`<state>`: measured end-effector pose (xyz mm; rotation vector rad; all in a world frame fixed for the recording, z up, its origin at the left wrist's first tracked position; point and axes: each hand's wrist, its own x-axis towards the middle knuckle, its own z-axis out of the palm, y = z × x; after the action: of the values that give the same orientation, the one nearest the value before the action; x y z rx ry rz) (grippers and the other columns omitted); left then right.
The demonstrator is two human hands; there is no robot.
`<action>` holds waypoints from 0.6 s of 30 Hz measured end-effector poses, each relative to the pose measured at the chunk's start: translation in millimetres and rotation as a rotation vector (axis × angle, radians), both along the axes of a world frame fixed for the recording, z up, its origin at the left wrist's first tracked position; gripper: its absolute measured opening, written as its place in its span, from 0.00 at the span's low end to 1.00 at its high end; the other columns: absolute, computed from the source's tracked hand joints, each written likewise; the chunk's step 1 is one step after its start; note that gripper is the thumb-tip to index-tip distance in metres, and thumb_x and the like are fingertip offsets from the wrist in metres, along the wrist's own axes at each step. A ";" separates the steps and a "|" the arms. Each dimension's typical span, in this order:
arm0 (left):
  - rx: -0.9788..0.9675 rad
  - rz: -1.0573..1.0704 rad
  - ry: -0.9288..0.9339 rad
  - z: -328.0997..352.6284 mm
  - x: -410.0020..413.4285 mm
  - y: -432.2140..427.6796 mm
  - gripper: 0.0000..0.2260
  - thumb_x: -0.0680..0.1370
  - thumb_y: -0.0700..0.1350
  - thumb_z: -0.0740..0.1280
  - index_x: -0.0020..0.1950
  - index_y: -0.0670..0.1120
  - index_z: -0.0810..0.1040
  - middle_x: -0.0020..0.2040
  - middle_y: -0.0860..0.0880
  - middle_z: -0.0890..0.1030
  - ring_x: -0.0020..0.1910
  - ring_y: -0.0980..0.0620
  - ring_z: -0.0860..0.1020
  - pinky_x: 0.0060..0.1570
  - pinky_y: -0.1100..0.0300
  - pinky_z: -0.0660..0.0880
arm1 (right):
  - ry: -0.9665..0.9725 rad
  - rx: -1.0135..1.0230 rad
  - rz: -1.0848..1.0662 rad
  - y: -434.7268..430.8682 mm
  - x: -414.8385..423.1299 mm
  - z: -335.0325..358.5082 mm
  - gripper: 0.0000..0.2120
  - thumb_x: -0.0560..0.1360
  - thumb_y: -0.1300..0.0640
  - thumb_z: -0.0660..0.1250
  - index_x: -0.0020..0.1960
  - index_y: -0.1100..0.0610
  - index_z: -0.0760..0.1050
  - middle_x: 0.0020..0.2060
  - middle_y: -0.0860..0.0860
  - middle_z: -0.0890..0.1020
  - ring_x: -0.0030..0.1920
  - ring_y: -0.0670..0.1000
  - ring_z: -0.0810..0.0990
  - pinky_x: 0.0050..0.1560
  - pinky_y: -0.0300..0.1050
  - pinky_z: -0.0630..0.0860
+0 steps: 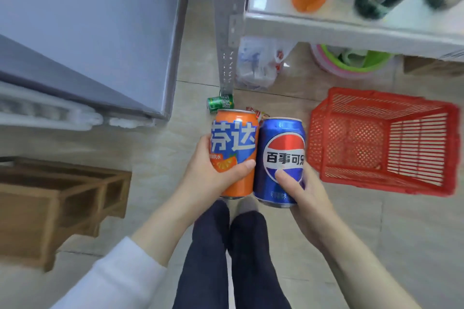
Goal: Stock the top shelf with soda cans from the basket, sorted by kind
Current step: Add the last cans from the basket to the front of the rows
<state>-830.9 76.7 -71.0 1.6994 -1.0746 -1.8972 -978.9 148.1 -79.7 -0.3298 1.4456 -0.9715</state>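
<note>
An orange can (234, 148) is gripped in the left hand (213, 178) and a blue can (281, 158) in the right hand (303, 198), side by side, fingers curled round each. A red basket (324, 133) stands on the floor below the shelf (351, 30) edge. A green can (220, 103) lies at the shelf post (227, 32).

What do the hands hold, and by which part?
The left hand grips an orange metal soda can round its lower body; the right hand grips a blue metal soda can likewise.

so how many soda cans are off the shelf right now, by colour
orange can: 1, in the left hand
blue can: 1, in the right hand
green can: 1, lying on the floor
total: 3
red thing behind them: too hidden to call
</note>
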 end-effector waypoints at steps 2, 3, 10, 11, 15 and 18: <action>-0.017 -0.013 0.018 55.2 -0.9 6.0 0.21 0.68 0.38 0.74 0.54 0.53 0.68 0.47 0.60 0.77 0.37 0.71 0.78 0.34 0.74 0.74 | 0.040 -0.026 0.005 5.4 -2.4 55.3 0.45 0.48 0.35 0.78 0.59 0.56 0.73 0.51 0.52 0.83 0.51 0.50 0.82 0.48 0.42 0.78; -0.024 -0.023 0.031 82.4 -1.7 8.2 0.21 0.68 0.39 0.74 0.54 0.54 0.68 0.47 0.60 0.77 0.37 0.71 0.78 0.35 0.73 0.75 | 0.057 -0.043 0.007 7.0 -4.0 81.4 0.43 0.49 0.37 0.79 0.58 0.55 0.73 0.50 0.51 0.84 0.51 0.50 0.82 0.48 0.41 0.78; -0.115 -0.125 0.131 220.9 -8.4 15.2 0.33 0.61 0.48 0.79 0.61 0.50 0.69 0.54 0.53 0.80 0.49 0.60 0.80 0.50 0.63 0.78 | 0.168 -0.160 -0.086 16.9 -10.8 215.5 0.39 0.50 0.42 0.79 0.57 0.55 0.73 0.49 0.52 0.83 0.51 0.52 0.81 0.52 0.46 0.78; -0.133 -0.133 0.134 234.4 -9.5 15.6 0.33 0.61 0.48 0.79 0.61 0.50 0.69 0.55 0.53 0.80 0.51 0.59 0.80 0.52 0.61 0.78 | 0.180 -0.174 -0.102 19.2 -10.3 229.9 0.38 0.51 0.43 0.79 0.57 0.55 0.73 0.50 0.53 0.83 0.52 0.53 0.81 0.53 0.47 0.78; -0.204 -0.199 0.180 275.5 -14.0 17.0 0.30 0.63 0.48 0.76 0.61 0.51 0.68 0.53 0.56 0.80 0.51 0.59 0.80 0.55 0.58 0.77 | 0.217 -0.230 -0.161 27.2 -10.7 272.8 0.30 0.56 0.47 0.73 0.57 0.54 0.73 0.51 0.53 0.83 0.52 0.53 0.81 0.51 0.46 0.78; -0.264 -0.236 0.228 296.2 -16.8 15.6 0.26 0.66 0.43 0.77 0.59 0.52 0.68 0.51 0.58 0.80 0.46 0.65 0.80 0.51 0.64 0.77 | 0.241 -0.255 -0.176 31.5 -9.2 294.1 0.32 0.57 0.46 0.72 0.58 0.55 0.73 0.50 0.53 0.83 0.50 0.52 0.82 0.43 0.41 0.78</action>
<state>-847.7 92.3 225.2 1.2262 -1.4089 -1.9277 -988.1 179.6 214.4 -0.5269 1.5893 -1.2992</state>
